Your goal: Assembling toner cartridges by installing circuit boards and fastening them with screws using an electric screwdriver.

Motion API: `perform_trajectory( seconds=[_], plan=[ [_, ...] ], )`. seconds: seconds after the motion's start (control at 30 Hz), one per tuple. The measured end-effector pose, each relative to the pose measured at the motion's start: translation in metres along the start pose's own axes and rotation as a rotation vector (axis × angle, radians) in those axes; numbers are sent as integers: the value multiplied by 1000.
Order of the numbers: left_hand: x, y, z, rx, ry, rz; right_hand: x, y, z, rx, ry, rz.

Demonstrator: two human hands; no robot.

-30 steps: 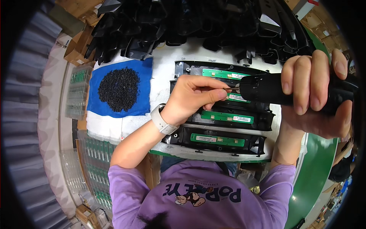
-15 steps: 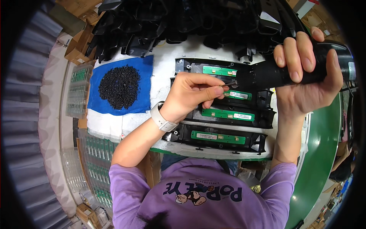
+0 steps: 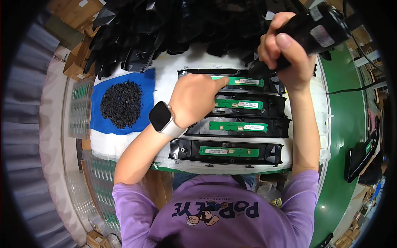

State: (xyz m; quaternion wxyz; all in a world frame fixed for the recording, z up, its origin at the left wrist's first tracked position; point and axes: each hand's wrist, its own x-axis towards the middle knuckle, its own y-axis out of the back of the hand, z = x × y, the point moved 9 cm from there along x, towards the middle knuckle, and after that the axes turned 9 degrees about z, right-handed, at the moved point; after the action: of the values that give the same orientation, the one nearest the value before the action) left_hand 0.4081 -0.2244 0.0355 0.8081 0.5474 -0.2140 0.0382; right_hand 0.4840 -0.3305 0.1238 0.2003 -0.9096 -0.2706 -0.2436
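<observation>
My right hand (image 3: 293, 56) is wrapped round a black power screwdriver (image 3: 304, 31), tilted with its dark front end down over the right part of the farthest black plastic housing (image 3: 273, 84). In that housing lies a long green circuit board (image 3: 233, 80). My left hand (image 3: 190, 97) reaches over the housings' left ends, its index finger stretched out onto this board; its thumb and other fingers are mostly hidden. Nearer to me, further housings each hold a green board (image 3: 237, 126) with a white label. The screwdriver's tip is hard to make out.
Left of the housings, a blue cloth (image 3: 145, 84) carries a heap of small black screws (image 3: 122, 103). Black plastic parts (image 3: 165, 29) are piled along the far side. Clear trays of green boards (image 3: 80, 109) stand at the left. A black cord (image 3: 355, 89) runs at the right.
My left hand has left the screwdriver's tip, where it pinched a small piece, and now its finger is on the farthest board. The screwdriver has swung steeper, its tip lowered toward that housing.
</observation>
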Motion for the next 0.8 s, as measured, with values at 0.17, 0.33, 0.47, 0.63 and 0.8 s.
perform_trajectory(
  seconds=[0.17, 0.33, 0.47, 0.63, 0.8],
  plan=[
    [2, -15, 2, 94, -78, -116, -1, 3, 12, -40, -12, 9],
    [7, -18, 2, 108, -119, -125, -1, 3, 16, -118, 0, 71],
    [9, -19, -1, 96, -133, -137, 1, -3, 17, -323, 4, 83],
    [12, -18, 1, 66, -143, -119, 6, 7, 19, -313, -2, 122],
    [10, -17, -3, 35, -120, -127, 2, -2, 14, -391, 21, 119]
  ],
)
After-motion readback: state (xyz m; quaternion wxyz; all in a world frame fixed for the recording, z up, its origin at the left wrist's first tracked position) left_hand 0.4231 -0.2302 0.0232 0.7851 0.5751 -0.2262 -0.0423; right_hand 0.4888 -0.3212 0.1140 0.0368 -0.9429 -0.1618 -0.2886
